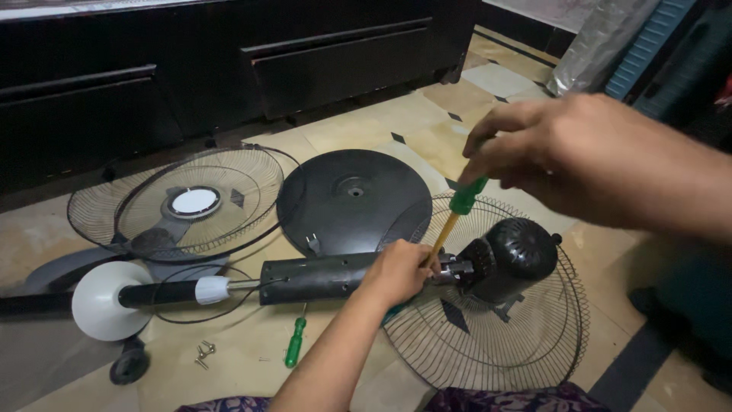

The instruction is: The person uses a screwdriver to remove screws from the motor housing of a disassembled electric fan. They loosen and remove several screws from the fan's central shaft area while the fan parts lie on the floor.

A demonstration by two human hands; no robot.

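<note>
A dismantled pedestal fan lies on the tiled floor. My left hand (398,271) grips the black neck housing (316,277) where it meets the black motor (512,258). My right hand (579,156) holds a screwdriver (455,216) with a green and yellow handle, its tip down at the joint between neck and motor. The motor rests on the rear wire grille (496,336).
The round black base (351,200) lies behind the neck, the front grille (191,204) to its left. A white cone-shaped cover (107,301) sits on the pole. A small green screwdriver (294,343) and loose screws (203,353) lie nearby. Dark cabinets stand behind.
</note>
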